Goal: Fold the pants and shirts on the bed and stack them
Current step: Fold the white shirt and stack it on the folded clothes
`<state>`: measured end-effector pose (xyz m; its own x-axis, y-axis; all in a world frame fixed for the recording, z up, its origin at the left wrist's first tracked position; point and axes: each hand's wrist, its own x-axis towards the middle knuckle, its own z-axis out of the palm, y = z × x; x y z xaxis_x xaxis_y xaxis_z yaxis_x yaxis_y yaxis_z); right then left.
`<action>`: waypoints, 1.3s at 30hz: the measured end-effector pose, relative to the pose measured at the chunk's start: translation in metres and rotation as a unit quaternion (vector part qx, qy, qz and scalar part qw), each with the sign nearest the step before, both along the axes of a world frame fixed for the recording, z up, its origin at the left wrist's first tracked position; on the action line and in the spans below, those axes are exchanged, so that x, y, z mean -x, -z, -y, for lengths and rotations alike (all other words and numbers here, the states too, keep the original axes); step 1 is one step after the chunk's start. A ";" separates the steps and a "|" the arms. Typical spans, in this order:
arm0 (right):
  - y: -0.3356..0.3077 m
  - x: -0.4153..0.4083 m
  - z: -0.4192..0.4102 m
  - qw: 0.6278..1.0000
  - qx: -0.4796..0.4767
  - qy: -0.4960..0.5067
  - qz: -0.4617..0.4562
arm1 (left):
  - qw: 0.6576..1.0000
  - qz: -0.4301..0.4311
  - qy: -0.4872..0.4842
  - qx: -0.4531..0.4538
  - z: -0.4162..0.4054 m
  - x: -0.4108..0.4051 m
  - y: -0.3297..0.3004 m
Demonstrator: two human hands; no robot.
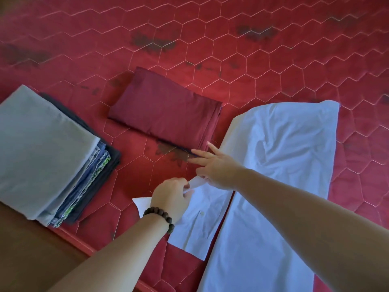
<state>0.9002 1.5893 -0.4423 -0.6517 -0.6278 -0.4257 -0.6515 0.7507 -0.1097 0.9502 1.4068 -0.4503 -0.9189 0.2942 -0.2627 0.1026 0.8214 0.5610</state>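
Note:
A white button shirt [280, 165] lies spread on the red quilted bed [231, 49], running from the near edge toward the right. My left hand [172, 199], with a bead bracelet at the wrist, pinches the shirt's collar area. My right hand [214, 167] pinches the same white fabric between thumb and a finger, its other fingers straight and pointing left. A folded maroon garment [166, 110] lies just beyond my hands. At the left stands a stack of folded clothes [48, 157] with a grey piece on top.
The bed's near edge [84, 247] runs diagonally at lower left, with brown floor [31, 249] beyond it. Quilted red cover stretches across the far half of the bed.

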 end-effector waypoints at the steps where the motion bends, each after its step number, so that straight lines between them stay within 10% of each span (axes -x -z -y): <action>1: 0.001 -0.003 0.003 1.000 0.020 -0.004 -0.002 | 1.000 0.006 -0.009 -0.028 -0.001 -0.002 0.000; 6: -0.009 -0.019 -0.009 0.991 0.105 0.076 -0.010 | 0.978 0.089 -0.118 -0.147 -0.003 -0.009 -0.005; 13: -0.054 -0.052 -0.094 0.989 0.034 0.142 0.014 | 0.967 0.221 -0.016 -0.125 -0.031 -0.020 -0.021; 22: -0.048 -0.107 -0.168 0.963 -0.136 0.184 0.139 | 0.965 0.157 -0.065 0.202 -0.068 -0.051 0.002; 31: -0.017 -0.067 -0.080 0.972 0.042 0.224 0.059 | 0.965 0.116 -0.225 0.068 -0.052 -0.038 0.008; 34: 0.006 -0.059 -0.054 0.971 0.030 0.229 0.066 | 0.981 -0.018 -0.158 0.107 -0.049 -0.028 0.011; 39: 0.035 -0.053 -0.035 0.969 0.062 0.238 0.019 | 0.984 0.022 0.015 0.177 -0.072 -0.045 0.033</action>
<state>0.9529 1.6239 -0.4777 -0.8651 -0.3083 -0.3957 -0.2291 0.9446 -0.2351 0.9950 1.4789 -0.4836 -0.8968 0.2033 -0.3930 0.1109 0.9631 0.2452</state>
